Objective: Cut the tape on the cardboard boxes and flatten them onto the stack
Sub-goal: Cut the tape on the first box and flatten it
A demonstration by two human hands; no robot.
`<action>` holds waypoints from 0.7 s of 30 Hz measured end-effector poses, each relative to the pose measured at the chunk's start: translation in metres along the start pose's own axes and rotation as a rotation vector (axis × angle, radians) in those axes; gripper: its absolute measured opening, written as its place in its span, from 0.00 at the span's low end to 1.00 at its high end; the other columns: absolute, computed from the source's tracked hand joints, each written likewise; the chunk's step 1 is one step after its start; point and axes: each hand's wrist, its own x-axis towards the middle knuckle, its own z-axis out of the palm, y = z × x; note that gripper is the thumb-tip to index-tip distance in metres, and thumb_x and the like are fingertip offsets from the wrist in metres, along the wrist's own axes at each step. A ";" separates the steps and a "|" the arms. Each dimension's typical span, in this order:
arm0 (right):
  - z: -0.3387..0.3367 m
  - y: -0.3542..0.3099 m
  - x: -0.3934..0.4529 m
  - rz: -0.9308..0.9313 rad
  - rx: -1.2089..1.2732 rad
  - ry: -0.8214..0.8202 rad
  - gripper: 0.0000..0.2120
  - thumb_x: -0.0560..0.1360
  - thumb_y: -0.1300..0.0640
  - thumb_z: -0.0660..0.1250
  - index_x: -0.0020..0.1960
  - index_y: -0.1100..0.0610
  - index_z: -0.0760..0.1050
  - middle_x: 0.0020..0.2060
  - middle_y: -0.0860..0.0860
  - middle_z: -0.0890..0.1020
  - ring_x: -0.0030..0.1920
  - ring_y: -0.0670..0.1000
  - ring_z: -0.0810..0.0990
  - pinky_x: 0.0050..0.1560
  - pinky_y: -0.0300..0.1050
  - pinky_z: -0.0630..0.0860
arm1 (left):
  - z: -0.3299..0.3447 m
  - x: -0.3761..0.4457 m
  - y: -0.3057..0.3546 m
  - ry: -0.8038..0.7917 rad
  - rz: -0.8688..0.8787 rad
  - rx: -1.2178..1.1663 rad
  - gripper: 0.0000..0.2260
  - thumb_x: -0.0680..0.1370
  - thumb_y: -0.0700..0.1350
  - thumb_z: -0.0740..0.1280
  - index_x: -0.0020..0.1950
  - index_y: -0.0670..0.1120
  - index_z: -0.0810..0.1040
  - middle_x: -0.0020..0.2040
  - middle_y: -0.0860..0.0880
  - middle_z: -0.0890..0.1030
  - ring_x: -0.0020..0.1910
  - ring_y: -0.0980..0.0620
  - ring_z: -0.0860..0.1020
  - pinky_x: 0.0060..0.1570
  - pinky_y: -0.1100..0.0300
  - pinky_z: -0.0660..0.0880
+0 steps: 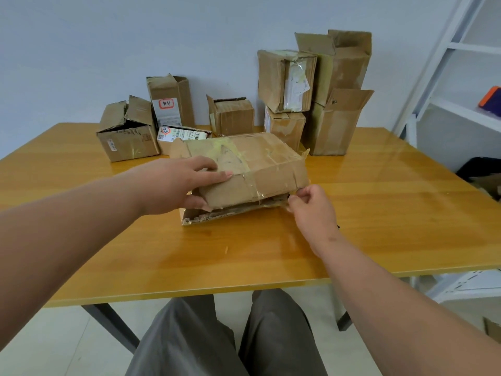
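A flat, worn cardboard box point(260, 169) with yellowed tape across its top lies in the middle of the wooden table point(379, 218). My left hand point(179, 183) grips its near left corner, fingers on top and thumb under the edge. My right hand point(309, 204) is at the box's near right corner with curled fingers pinching a small dark tool, mostly hidden in the fist, against the taped seam. A loose bottom flap point(217, 217) sticks out beneath the box toward me.
Several other boxes stand along the far table edge: an open one point(127, 131) at left, a tall one point(170, 101) behind it, a small one point(231, 115) in the middle, stacked ones point(287, 82) and tall ones point(339, 90) at right. A white shelf point(461, 77) stands at right.
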 end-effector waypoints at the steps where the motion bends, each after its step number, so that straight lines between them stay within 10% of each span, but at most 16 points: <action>1: -0.002 -0.001 0.002 0.015 0.022 0.010 0.08 0.77 0.56 0.66 0.54 0.56 0.70 0.47 0.53 0.80 0.48 0.55 0.81 0.46 0.51 0.76 | -0.001 0.001 0.001 -0.001 -0.005 -0.012 0.30 0.76 0.64 0.53 0.76 0.67 0.45 0.76 0.59 0.54 0.69 0.53 0.66 0.61 0.59 0.70; 7: -0.010 -0.012 0.012 0.039 0.107 0.071 0.24 0.73 0.53 0.74 0.61 0.54 0.64 0.43 0.49 0.75 0.43 0.50 0.79 0.43 0.49 0.75 | 0.007 0.001 0.004 0.089 -0.153 -0.222 0.29 0.74 0.66 0.48 0.75 0.61 0.60 0.76 0.54 0.63 0.65 0.48 0.72 0.58 0.55 0.71; 10: -0.009 -0.013 0.018 0.034 0.134 0.056 0.36 0.71 0.49 0.76 0.70 0.51 0.59 0.51 0.48 0.73 0.45 0.46 0.75 0.41 0.42 0.72 | 0.014 0.001 0.002 0.281 -0.178 -0.389 0.31 0.77 0.68 0.43 0.65 0.51 0.73 0.54 0.47 0.81 0.48 0.49 0.77 0.43 0.59 0.74; 13: -0.003 -0.012 0.022 -0.010 0.108 0.027 0.45 0.68 0.47 0.78 0.75 0.50 0.54 0.58 0.47 0.72 0.52 0.48 0.75 0.44 0.40 0.70 | 0.012 -0.001 0.004 0.376 -0.214 -0.534 0.24 0.78 0.62 0.47 0.48 0.47 0.74 0.35 0.50 0.76 0.36 0.52 0.74 0.34 0.61 0.67; 21: 0.029 -0.027 0.031 0.012 -0.008 0.051 0.57 0.53 0.32 0.77 0.73 0.45 0.51 0.66 0.47 0.72 0.66 0.54 0.73 0.64 0.62 0.71 | 0.016 -0.002 0.013 0.459 -0.253 -0.603 0.18 0.78 0.59 0.50 0.37 0.49 0.70 0.33 0.48 0.74 0.33 0.51 0.73 0.32 0.59 0.65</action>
